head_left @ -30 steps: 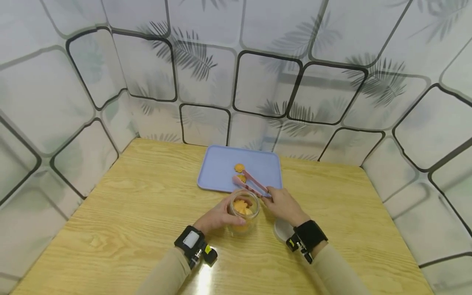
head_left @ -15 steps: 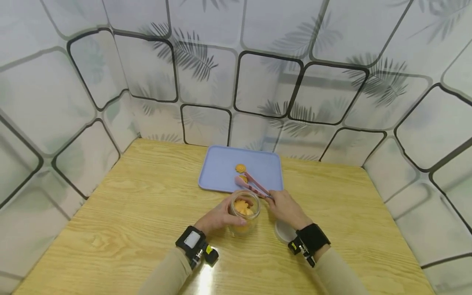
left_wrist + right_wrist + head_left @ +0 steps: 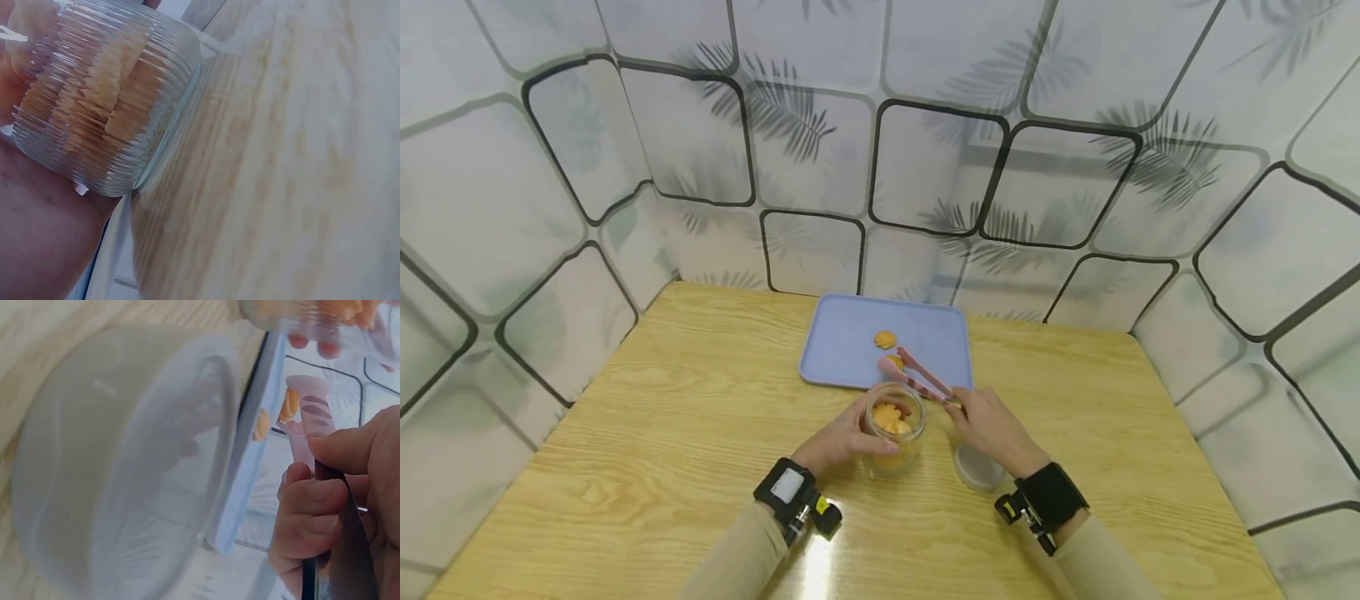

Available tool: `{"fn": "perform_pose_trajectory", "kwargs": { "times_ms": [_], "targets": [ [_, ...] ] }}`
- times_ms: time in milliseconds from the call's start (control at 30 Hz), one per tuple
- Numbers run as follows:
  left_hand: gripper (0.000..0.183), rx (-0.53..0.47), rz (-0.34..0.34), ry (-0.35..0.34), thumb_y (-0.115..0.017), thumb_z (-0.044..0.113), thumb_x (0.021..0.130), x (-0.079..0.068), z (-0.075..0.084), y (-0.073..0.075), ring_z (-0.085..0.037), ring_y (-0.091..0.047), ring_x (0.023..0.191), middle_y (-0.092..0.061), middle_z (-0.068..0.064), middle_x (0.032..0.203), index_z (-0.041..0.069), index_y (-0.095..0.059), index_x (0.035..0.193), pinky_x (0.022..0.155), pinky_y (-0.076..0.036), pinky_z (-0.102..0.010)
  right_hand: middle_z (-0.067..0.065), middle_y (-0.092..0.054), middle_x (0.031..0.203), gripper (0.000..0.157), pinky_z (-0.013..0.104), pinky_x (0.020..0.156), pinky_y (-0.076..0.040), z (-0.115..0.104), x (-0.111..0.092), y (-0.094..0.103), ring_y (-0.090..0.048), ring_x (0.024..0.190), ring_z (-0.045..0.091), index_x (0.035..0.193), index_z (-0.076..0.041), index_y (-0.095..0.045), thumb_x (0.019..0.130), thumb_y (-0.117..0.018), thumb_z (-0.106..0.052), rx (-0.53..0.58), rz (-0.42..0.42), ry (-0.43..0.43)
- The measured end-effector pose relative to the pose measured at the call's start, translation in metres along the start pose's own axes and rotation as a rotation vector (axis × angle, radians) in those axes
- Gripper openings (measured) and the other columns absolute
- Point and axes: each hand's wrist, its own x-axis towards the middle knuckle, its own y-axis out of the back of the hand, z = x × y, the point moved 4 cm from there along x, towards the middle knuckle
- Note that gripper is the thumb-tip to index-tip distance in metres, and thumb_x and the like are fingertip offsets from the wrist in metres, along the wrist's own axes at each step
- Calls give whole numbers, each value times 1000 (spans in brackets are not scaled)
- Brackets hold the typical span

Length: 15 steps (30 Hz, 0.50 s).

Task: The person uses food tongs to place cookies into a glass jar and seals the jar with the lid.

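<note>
My left hand (image 3: 842,437) grips a clear glass jar (image 3: 891,467), with its thumb and fingers around the side. The jar stands lidless on the table and contains several wavy-edged orange cookies (image 3: 119,94). My right hand (image 3: 992,429) holds pink-tipped tongs (image 3: 925,385), thumb on one arm and curled fingers on the other. Between the tong tips is a ridged orange cookie (image 3: 289,403), which appears raised off the blue tray (image 3: 842,333) in the right wrist view. A second cookie (image 3: 885,339) lies on the tray just beyond the tips.
A round whitish lid (image 3: 979,468) lies on the wooden table (image 3: 700,433) below my right hand, large in the right wrist view. Patterned curtains (image 3: 820,167) enclose the table's back and sides. The tray sits near the back edge, behind the jar.
My right hand and the tongs have shifted slightly to the right, carrying the cookie between the tips a little away from the other one. My left hand and the jar look unmoved.
</note>
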Motion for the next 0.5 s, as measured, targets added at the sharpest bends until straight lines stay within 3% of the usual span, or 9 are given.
{"fn": "perform_pose_trajectory", "kwargs": {
  "times_ms": [267, 500],
  "targets": [
    [79, 42, 9, -17, -80, 12, 84, 0, 0, 1, -25, -48, 132, -49, -29, 142, 14, -40, 152, 115, -33, -28, -4, -40, 61, 16, 22, 51, -29, -5, -13, 14, -33, 52, 6, 98, -2, -68, 104, -57, -13, 29, 31, 9],
    [81, 25, -1, -16, -80, 13, 84, 0, 2, 0, -25, -48, 132, -46, -29, 145, 13, -38, 153, 113, -35, -29, -6, -38, 62, 14, 22, 52, -29, -14, -26, 28, -29, 52, 3, 92, -8, -65, 104, -59, -13, 38, 57, 48]
  ]
}}
